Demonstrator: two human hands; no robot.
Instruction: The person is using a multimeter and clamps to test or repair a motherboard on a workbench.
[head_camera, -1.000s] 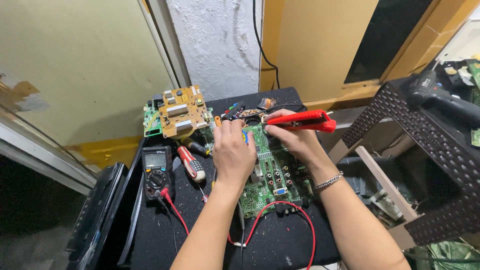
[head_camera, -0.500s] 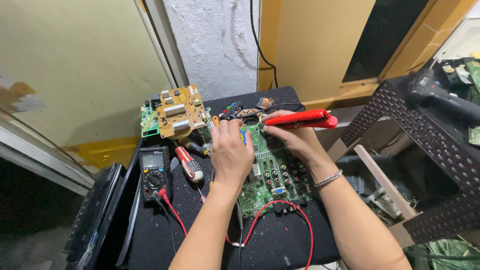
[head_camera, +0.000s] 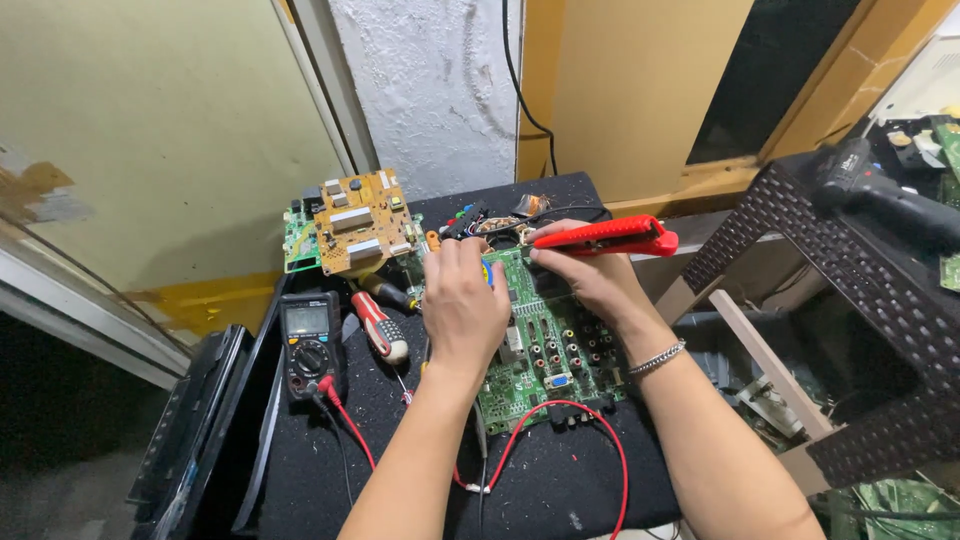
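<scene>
Green circuit board (head_camera: 545, 355) under both hands; right hand (head_camera: 590, 285) grips red tool (head_camera: 605, 238), left hand (head_camera: 462, 305) curled, grip unclear.

A: The circuit board (head_camera: 545, 350) is green, and the tool (head_camera: 605, 237) above it is bright red.

B: Yes. The second board (head_camera: 355, 222) is orange-tan, the multimeter (head_camera: 310, 342) is black, and the counter (head_camera: 560, 480) has a black cover.

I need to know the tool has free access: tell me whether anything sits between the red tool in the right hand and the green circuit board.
Nothing visible does. The right hand holds the red tool right over the far end of the green circuit board. The left hand rests on the board beside it, not under the tool. The tip itself is hidden.
</scene>
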